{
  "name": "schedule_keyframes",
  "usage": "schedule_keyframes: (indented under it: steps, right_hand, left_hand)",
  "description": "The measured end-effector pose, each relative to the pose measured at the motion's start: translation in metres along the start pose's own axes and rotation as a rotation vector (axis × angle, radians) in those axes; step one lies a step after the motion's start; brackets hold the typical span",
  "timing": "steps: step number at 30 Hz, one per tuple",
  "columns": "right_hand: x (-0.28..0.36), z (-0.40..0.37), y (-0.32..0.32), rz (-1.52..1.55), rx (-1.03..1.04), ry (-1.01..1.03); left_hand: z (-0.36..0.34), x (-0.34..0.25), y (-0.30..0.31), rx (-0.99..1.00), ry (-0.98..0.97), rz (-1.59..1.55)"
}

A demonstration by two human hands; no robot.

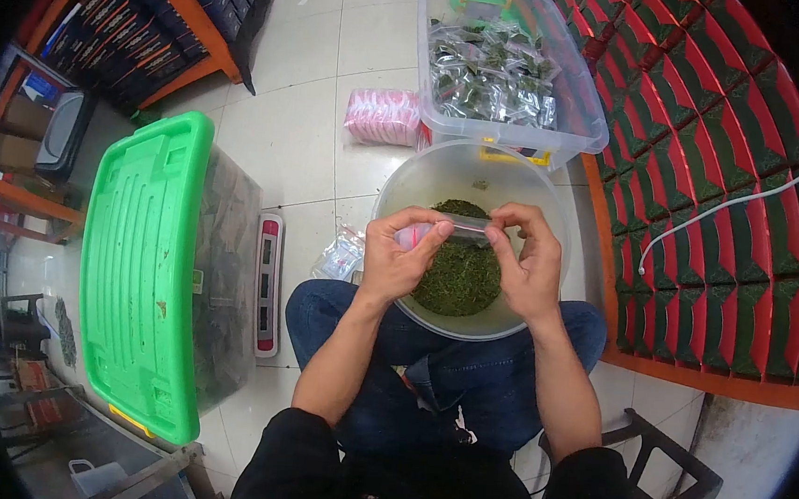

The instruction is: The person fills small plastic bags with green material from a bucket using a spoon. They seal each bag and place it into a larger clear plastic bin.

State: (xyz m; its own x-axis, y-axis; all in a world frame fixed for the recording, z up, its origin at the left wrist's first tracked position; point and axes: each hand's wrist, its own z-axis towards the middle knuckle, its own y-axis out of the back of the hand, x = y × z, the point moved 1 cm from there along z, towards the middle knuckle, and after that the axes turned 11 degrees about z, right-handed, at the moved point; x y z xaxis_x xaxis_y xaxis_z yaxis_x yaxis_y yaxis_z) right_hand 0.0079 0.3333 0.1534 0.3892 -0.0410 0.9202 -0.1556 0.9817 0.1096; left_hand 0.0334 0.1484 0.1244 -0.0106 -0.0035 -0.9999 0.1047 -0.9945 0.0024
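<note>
A small clear plastic bag (467, 225) is stretched between my two hands, above a round translucent tub (395, 183). My left hand (404, 255) pinches the bag's left end, with something pink and white showing by its fingers. At the right end, my right hand (527, 260) grips the bag between thumb and fingers. Chopped green dried leaves (458, 278) lie in the bottom of the tub, which stands against my crossed legs. Whether the bag holds anything is too unclear to tell.
A clear bin (587, 138) of filled bags stands behind the tub, beside a pink-and-white pack (382, 117). Left are loose plastic bags (340, 256), a scale (268, 286) and a green-lidded box (139, 276). Shelves of red-green packages (705, 189) line the right.
</note>
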Motion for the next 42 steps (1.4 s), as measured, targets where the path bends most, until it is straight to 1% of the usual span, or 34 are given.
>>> schedule_keyframes:
  steps: [2,6,8,9,11,12,14,15,17,18,19,20,21,22,23,24,25,27,28,29,30,31,32,33,34,35,36,37,38,39,41,42]
  right_hand:
    - [0.003,-0.003,0.000,0.158,-0.038,-0.073]
    - [0.001,-0.005,-0.003,0.269,-0.066,-0.120]
    - [0.002,-0.003,-0.005,0.237,0.037,-0.132]
    - [0.000,-0.004,-0.001,0.237,0.031,-0.131]
    - [-0.010,-0.001,0.010,0.333,0.143,-0.312]
    - [-0.012,0.005,0.017,0.337,0.150,-0.308]
    - [-0.011,0.015,0.030,0.017,-0.035,-0.225]
    - [-0.005,0.021,0.027,0.019,-0.032,-0.219]
    - [0.017,0.043,0.018,0.217,-0.376,0.090]
    - [0.015,0.039,0.013,0.180,-0.256,0.088]
    - [0.003,0.033,0.014,-0.142,-0.016,0.133]
    - [0.012,0.024,0.002,0.023,0.164,-0.159]
    - [-0.002,0.012,-0.002,-0.186,0.299,0.100]
    - [-0.010,0.002,-0.006,-0.234,0.357,0.111]
    - [-0.009,-0.001,-0.007,-0.155,0.364,0.078]
    - [-0.023,-0.006,-0.008,-0.073,0.308,0.070]
    - [-0.009,-0.005,-0.008,-0.092,0.274,0.111]
    - [-0.001,-0.011,-0.013,0.032,0.107,0.126]
    - [0.002,-0.008,-0.013,0.029,0.108,0.140]
    - [0.003,-0.006,-0.010,0.160,-0.059,0.121]
    - [0.004,-0.003,-0.006,0.289,-0.225,0.101]
    - [0.010,0.001,0.003,0.286,-0.224,0.107]
    - [0.018,0.006,0.014,0.071,-0.091,0.124]
    - [0.023,0.008,0.021,-0.142,0.041,0.139]
    - [0.017,0.006,0.022,-0.149,0.124,0.118]
    - [0.014,0.002,0.021,-0.152,0.125,0.117]
    - [0.014,0.000,0.019,-0.191,0.215,0.122]
    - [0.015,-0.002,0.016,-0.228,0.306,0.129]
    - [0.019,-0.005,0.014,-0.279,0.275,0.142]
    - [0.019,-0.005,0.012,-0.281,0.277,0.144]
    - [0.019,-0.008,0.008,-0.290,0.146,0.215]
    - [0.028,-0.009,0.005,-0.293,0.148,0.213]
  left_hand:
    - [-0.004,-0.003,-0.006,-0.017,0.037,-0.079]
    - [-0.005,-0.006,-0.015,-0.014,0.084,-0.088]
    - [-0.009,-0.010,-0.022,0.037,0.102,-0.055]
    - [-0.009,-0.007,-0.020,0.042,0.101,-0.053]
    - [-0.007,0.002,-0.011,0.165,0.177,-0.045]
    - [-0.007,0.000,-0.010,0.159,0.174,-0.042]
    - [-0.012,-0.005,-0.009,0.315,0.161,-0.145]
    - [-0.015,-0.001,-0.008,0.311,0.156,-0.144]
    - [-0.015,0.009,-0.006,0.429,0.190,-0.315]
    - [-0.014,0.010,-0.007,0.459,0.152,-0.317]
    - [-0.014,0.009,-0.006,0.463,0.145,-0.205]
    - [-0.013,0.013,-0.007,0.456,0.144,-0.168]
    - [-0.008,0.037,-0.007,0.396,-0.036,-0.010]
    - [-0.013,0.020,-0.010,0.356,0.001,-0.162]
    - [-0.013,0.017,-0.010,0.401,0.025,-0.163]
    - [-0.013,0.017,-0.010,0.439,0.060,-0.160]
    - [-0.013,0.014,-0.012,0.445,0.026,-0.161]
    - [-0.015,0.005,-0.013,0.509,0.090,-0.011]
    - [-0.018,-0.010,-0.011,0.539,0.095,0.222]
    - [-0.017,-0.005,-0.012,0.536,0.084,0.223]
    - [-0.015,0.004,-0.014,0.405,-0.077,0.174]
    - [-0.014,0.011,-0.015,0.276,-0.231,0.122]
    - [-0.020,-0.007,-0.014,0.172,-0.206,0.028]
    - [-0.021,-0.012,-0.013,0.174,-0.208,0.027]
    - [-0.023,-0.015,-0.012,0.165,-0.241,0.153]
    - [-0.025,-0.017,-0.011,0.154,-0.272,0.278]
    - [-0.027,-0.020,-0.010,0.152,-0.274,0.273]
    - [-0.028,-0.021,-0.010,0.180,-0.175,0.306]
    - [-0.028,-0.021,-0.009,0.207,-0.075,0.338]
    - [-0.027,-0.022,-0.007,0.205,-0.078,0.337]
    - [-0.024,-0.020,-0.005,0.262,0.019,0.376]
    - [-0.022,-0.022,-0.005,0.263,0.021,0.373]
